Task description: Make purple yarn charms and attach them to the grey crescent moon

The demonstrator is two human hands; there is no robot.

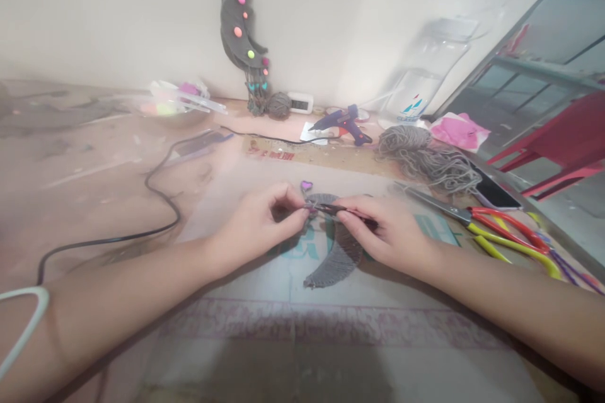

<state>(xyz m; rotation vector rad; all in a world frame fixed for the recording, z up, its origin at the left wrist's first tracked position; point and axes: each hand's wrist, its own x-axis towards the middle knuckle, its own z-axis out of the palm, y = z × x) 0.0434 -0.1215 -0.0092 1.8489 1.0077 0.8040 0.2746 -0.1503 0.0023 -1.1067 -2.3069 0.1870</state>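
Note:
A crescent wrapped in grey yarn [341, 258] lies on the covered table, its lower tip toward me. Above it my left hand [271, 217] is closed in a pinch on a small purple-and-grey piece, mostly hidden by the fingertips. My right hand [385, 227] grips a dark, slim pointed tool [328, 208], whose tip meets that piece; whether it is tweezers or small scissors I cannot tell. Just beyond the fingertips lies a little purple heart [306, 186] with a dark edge, a short strand leading from it toward my left fingers.
Large scissors [466, 215] with red and yellow handles lie at right, beside loose grey yarn [435, 164] and a phone [496, 189]. Behind are a glue gun [347, 123], a clear jug [420, 85] and a yarn ball [278, 105]. A black cord [151, 182] crosses the left side.

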